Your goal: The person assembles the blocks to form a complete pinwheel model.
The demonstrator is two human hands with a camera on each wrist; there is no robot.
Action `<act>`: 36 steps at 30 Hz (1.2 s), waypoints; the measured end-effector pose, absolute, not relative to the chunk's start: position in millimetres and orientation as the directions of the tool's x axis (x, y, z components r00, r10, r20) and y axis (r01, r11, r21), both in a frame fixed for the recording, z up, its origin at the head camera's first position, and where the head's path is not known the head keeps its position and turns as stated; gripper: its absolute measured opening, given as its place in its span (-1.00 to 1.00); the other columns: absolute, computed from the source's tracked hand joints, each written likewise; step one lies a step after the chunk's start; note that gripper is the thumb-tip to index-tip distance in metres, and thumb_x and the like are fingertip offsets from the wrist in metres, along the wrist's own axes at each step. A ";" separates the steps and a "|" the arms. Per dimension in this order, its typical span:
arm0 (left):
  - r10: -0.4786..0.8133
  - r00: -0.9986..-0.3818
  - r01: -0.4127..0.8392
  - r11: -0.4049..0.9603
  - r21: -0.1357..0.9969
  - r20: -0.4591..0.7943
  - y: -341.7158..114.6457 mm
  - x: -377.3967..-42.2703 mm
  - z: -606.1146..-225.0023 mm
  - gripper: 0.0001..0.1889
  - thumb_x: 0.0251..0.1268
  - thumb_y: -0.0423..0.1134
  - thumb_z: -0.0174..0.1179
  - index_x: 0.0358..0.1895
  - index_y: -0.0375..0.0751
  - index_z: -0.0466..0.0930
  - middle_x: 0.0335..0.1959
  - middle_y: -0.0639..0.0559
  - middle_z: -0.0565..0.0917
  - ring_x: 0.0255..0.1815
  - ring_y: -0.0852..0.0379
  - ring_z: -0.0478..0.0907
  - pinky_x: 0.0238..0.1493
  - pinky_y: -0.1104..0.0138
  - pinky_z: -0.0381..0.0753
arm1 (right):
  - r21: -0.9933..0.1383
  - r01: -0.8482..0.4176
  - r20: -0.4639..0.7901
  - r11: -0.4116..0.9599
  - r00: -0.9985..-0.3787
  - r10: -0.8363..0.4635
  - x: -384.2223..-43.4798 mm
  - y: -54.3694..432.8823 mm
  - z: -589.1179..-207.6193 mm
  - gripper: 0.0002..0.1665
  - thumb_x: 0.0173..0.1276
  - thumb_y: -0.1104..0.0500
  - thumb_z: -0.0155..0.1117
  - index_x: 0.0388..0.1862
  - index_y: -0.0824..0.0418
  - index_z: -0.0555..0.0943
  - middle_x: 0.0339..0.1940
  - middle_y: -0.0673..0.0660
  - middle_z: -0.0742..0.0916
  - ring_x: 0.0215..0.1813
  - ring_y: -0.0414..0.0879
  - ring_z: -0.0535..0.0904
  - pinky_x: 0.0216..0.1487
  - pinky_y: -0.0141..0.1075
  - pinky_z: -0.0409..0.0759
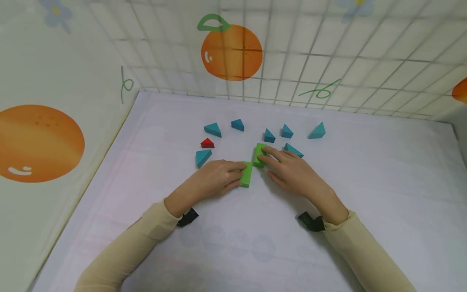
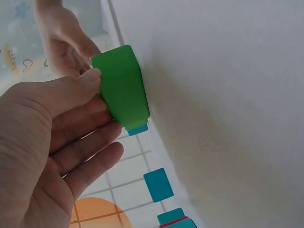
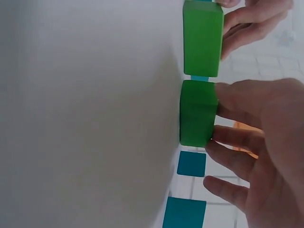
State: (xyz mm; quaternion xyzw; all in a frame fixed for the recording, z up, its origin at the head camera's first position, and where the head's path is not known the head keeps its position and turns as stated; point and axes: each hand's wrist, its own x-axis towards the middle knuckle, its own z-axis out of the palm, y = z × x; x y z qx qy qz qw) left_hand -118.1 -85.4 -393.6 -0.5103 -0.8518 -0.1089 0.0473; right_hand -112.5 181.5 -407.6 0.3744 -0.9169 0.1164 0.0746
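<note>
My left hand (image 1: pixel 217 178) pinches a green rectangular block (image 1: pixel 247 176), lying flat on the white table. In the left wrist view the thumb lies at the edge of this green block (image 2: pixel 121 85), the fingers beside it. Slightly farther back and to the right, my right hand (image 1: pixel 292 170) holds a second green block (image 1: pixel 258 156) between thumb and fingertips. The right wrist view shows a narrow gap between that block (image 3: pixel 197 114) and the left-hand block (image 3: pixel 203 40). My right hand's little finger extends free of the block.
Blue triangular blocks stand behind the hands, among them one at the far right (image 1: pixel 317 131), one at the back (image 1: pixel 238 125) and one beside the left hand (image 1: pixel 203 157). A small red triangular block (image 1: pixel 207 143) sits at the left. A patterned wall (image 1: pixel 284 73) borders the white table (image 1: pixel 255 243).
</note>
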 end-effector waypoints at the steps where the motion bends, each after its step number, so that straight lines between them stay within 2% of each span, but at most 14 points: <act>1: 0.858 -0.477 0.878 0.458 0.137 0.188 -85.6 -117.8 -393.3 -0.75 0.24 -0.18 0.35 -0.08 -0.23 0.74 0.12 -0.06 0.67 0.08 0.07 0.67 0.11 0.26 0.63 | -0.153 -0.706 0.223 0.692 -0.707 -0.671 -113.6 180.0 -407.4 -0.45 0.36 0.13 0.31 0.32 0.18 0.49 0.35 0.22 0.52 0.21 0.16 0.59 0.27 0.12 0.47; 6: 0.856 -0.481 0.876 0.463 0.134 0.188 -85.3 -116.7 -393.8 -0.73 0.24 -0.19 0.35 -0.06 -0.24 0.74 0.13 -0.06 0.67 0.09 0.06 0.67 0.11 0.24 0.64 | -0.143 -0.704 0.218 0.696 -0.708 -0.671 -118.4 174.4 -407.1 -0.46 0.37 0.12 0.30 0.31 0.17 0.50 0.34 0.21 0.53 0.17 0.16 0.61 0.21 0.07 0.52; 11: 0.863 -0.454 0.891 0.441 0.105 0.223 -82.9 -116.5 -397.9 -0.72 0.25 -0.18 0.34 -0.05 -0.26 0.73 0.11 -0.06 0.68 0.07 0.06 0.67 0.11 0.25 0.64 | -0.177 -0.698 0.206 0.694 -0.715 -0.668 -120.8 171.7 -408.8 -0.46 0.39 0.13 0.27 0.33 0.18 0.48 0.35 0.22 0.52 0.18 0.17 0.60 0.17 0.07 0.54; 19: 0.858 -0.453 0.891 0.447 0.081 0.242 -82.7 -116.9 -399.7 -0.70 0.24 -0.18 0.35 -0.03 -0.26 0.73 0.10 -0.06 0.69 0.05 0.07 0.68 0.10 0.27 0.64 | -0.231 -0.687 0.189 0.689 -0.726 -0.661 -122.2 169.0 -408.8 -0.45 0.41 0.15 0.24 0.35 0.18 0.45 0.39 0.23 0.48 0.27 0.15 0.54 0.22 0.08 0.51; 26: 0.865 -0.423 0.904 0.423 0.060 0.270 -81.8 -117.0 -400.3 -0.71 0.22 -0.19 0.36 -0.05 -0.27 0.73 0.09 -0.07 0.69 0.04 0.06 0.68 0.08 0.27 0.65 | -0.237 -0.691 0.186 0.683 -0.722 -0.666 -120.5 167.0 -408.7 -0.42 0.37 0.22 0.26 0.36 0.20 0.45 0.41 0.25 0.46 0.27 0.16 0.55 0.20 0.10 0.51; 36: 0.861 -0.439 0.896 0.439 0.061 0.257 -80.9 -117.1 -400.8 -0.69 0.22 -0.19 0.36 -0.02 -0.27 0.72 0.10 -0.07 0.69 0.07 0.06 0.67 0.08 0.26 0.65 | -0.242 -0.707 0.205 0.665 -0.707 -0.677 -120.3 163.8 -410.3 -0.42 0.35 0.24 0.26 0.37 0.20 0.46 0.41 0.24 0.47 0.21 0.12 0.60 0.19 0.06 0.54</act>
